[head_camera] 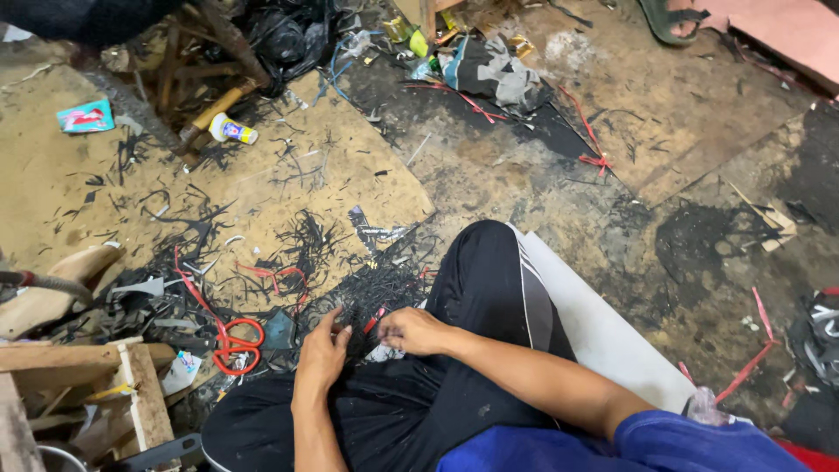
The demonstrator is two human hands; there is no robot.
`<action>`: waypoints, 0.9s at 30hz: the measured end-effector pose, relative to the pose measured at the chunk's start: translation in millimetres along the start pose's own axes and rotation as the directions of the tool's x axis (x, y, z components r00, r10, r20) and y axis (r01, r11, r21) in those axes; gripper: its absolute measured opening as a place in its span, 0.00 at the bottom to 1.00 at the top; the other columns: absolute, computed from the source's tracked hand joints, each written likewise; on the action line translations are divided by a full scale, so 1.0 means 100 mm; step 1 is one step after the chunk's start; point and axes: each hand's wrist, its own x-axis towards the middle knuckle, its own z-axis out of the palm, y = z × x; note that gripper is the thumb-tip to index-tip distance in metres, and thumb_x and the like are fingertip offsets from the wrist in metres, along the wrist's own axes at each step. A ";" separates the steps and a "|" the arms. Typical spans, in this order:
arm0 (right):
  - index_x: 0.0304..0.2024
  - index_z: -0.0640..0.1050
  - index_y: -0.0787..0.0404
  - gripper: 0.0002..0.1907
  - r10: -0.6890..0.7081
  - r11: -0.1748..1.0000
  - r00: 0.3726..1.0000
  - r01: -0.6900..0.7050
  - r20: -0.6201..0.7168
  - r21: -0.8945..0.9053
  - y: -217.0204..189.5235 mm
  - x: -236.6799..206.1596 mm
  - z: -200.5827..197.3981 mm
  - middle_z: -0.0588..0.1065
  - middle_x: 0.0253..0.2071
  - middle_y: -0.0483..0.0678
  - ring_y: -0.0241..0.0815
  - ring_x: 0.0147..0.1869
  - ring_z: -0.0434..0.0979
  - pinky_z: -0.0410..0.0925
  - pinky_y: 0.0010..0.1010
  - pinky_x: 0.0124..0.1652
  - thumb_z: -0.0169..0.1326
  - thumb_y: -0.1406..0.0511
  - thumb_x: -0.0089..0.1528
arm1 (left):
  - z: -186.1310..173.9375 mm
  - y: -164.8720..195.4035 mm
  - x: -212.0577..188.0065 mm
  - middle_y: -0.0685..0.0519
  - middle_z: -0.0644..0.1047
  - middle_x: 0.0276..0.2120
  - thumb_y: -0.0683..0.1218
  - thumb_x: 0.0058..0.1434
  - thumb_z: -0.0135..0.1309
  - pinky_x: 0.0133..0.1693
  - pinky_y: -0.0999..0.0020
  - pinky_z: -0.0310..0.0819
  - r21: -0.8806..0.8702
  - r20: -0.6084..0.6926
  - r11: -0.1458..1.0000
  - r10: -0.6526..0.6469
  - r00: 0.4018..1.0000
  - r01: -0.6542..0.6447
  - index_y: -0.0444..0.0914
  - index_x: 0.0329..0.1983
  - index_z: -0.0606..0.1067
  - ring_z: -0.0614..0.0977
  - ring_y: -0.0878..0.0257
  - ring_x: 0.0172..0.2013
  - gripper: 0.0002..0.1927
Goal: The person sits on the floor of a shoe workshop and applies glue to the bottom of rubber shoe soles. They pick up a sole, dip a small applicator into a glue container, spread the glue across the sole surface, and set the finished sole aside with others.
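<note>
Hands [367, 345] on black scraps [371, 293]

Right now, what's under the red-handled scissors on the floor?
The red-handled scissors lie on a heap of black strip offcuts and a red strip, on a brown board. The blades are buried in the scraps, so what lies directly beneath them cannot be seen.

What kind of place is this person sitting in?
Probably a small craft workshop floor: black offcut strips litter the boards, red-handled scissors lie nearby, and both hands work a small piece over the lap.
</note>
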 end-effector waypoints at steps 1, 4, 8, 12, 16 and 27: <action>0.40 0.80 0.59 0.09 0.054 0.998 0.999 -0.054 0.003 0.013 0.05 0.03 0.01 0.82 0.35 0.50 0.50 0.42 0.84 0.73 0.40 0.41 0.57 0.64 0.58 | 0.00 0.00 0.00 0.41 0.83 0.40 0.47 0.62 0.56 0.46 0.55 0.76 0.013 0.002 1.000 -0.012 1.000 0.012 0.41 0.63 0.73 0.85 0.46 0.42 0.24; 0.39 0.83 0.56 0.09 0.045 0.982 0.999 -0.039 0.028 -0.185 0.13 0.04 0.05 0.81 0.34 0.51 0.52 0.43 0.83 0.73 0.42 0.42 0.58 0.65 0.56 | -0.01 0.01 -0.01 0.42 0.83 0.41 0.47 0.62 0.56 0.46 0.54 0.76 -0.002 -0.016 1.000 -0.015 1.000 0.015 0.41 0.63 0.73 0.85 0.46 0.42 0.24; 0.40 0.83 0.55 0.11 0.069 0.979 0.985 -0.037 0.156 -0.198 0.13 0.00 0.08 0.81 0.34 0.50 0.51 0.42 0.83 0.73 0.42 0.42 0.59 0.63 0.55 | -0.02 0.01 -0.02 0.42 0.83 0.41 0.47 0.62 0.56 0.46 0.55 0.77 -0.003 -0.006 1.000 -0.026 1.000 0.026 0.41 0.63 0.73 0.85 0.46 0.42 0.24; 0.40 0.83 0.56 0.11 0.098 0.968 0.980 -0.054 0.172 -0.244 0.08 0.00 0.05 0.81 0.34 0.51 0.53 0.43 0.82 0.73 0.43 0.42 0.61 0.61 0.57 | -0.03 0.02 -0.01 0.42 0.83 0.41 0.47 0.63 0.56 0.46 0.55 0.77 -0.004 -0.002 1.000 -0.024 1.000 0.024 0.41 0.63 0.72 0.85 0.46 0.42 0.24; 0.41 0.83 0.56 0.11 0.121 0.968 0.977 -0.077 0.177 -0.240 0.01 0.01 0.01 0.81 0.34 0.51 0.52 0.43 0.83 0.73 0.42 0.43 0.60 0.60 0.58 | -0.03 0.02 -0.02 0.43 0.83 0.42 0.47 0.63 0.55 0.47 0.56 0.77 -0.007 -0.010 1.000 -0.015 1.000 0.015 0.41 0.63 0.72 0.85 0.47 0.43 0.24; 0.43 0.82 0.56 0.13 0.159 0.962 0.968 -0.107 0.196 -0.251 -0.07 0.01 -0.02 0.81 0.35 0.52 0.53 0.45 0.82 0.72 0.43 0.44 0.61 0.58 0.59 | -0.06 0.04 -0.03 0.43 0.83 0.42 0.48 0.63 0.55 0.47 0.55 0.76 0.009 -0.006 0.999 -0.037 0.999 0.037 0.41 0.63 0.72 0.84 0.46 0.43 0.24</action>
